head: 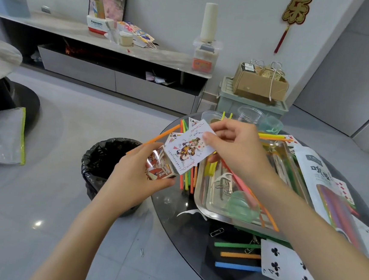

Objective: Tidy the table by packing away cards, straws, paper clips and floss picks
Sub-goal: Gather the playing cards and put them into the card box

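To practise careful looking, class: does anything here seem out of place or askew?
Yes: what looks like a paper clip lies on the floor, left of the table. An orange straw lies slanted over the tray's near rim.

Tray on counter, straws and paper clips in it; bin left of counter; cups behind tray.

Joker card in right hand
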Tool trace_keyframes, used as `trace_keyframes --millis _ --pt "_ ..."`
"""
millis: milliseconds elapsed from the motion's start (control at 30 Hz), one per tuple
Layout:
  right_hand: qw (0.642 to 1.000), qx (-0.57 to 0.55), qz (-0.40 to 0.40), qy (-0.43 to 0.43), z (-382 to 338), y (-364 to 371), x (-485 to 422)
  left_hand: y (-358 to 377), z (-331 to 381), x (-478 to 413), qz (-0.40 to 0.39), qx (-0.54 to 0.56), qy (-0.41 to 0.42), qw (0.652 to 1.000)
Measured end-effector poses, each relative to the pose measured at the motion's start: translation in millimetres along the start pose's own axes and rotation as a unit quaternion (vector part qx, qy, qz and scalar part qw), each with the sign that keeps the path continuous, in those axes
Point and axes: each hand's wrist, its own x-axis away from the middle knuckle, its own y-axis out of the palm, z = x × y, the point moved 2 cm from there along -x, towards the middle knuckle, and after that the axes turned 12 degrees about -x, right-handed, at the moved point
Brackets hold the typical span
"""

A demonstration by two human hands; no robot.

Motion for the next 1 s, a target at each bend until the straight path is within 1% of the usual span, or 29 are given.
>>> trace_keyframes --millis 100,233,333,533,667,833,1000 --pt "1.000 0.018 -0.002 0.001 5.2 -3.3 1.8 3.3 10.8 -0.8 -0.009 0.009 0.012 1.000" --pt "0.999 0.024 0.023 -0.012 3.7 -14.4 4.0 7.3 16.3 -1.8 -0.020 0.009 0.019 1.000" --pt "0.999 0.027 0.035 -0.010 2.5 -24.5 4.7 8.9 20.3 -1.5 -0.012 0.017 0.020 1.000" --pt "0.999 0.043 0.014 -0.012 1.9 -29.4 8.7 14.8 29.0 -3.0 -0.021 0.007 0.029 0.999" --pt "0.993 0.080 0.053 -0.063 3.5 -24.8 11.1 19.0 38.4 -3.4 -0.028 0.002 0.049 0.998" --pt "0.981 0.089 0.106 -0.140 11.3 -17.1 19.5 18.8 39.3 -4.4 -0.024 0.010 0.046 0.999" --pt "0.973 0.070 0.140 -0.170 15.6 -14.9 25.2 18.1 35.2 -4.4 -0.028 0.017 0.038 0.999"
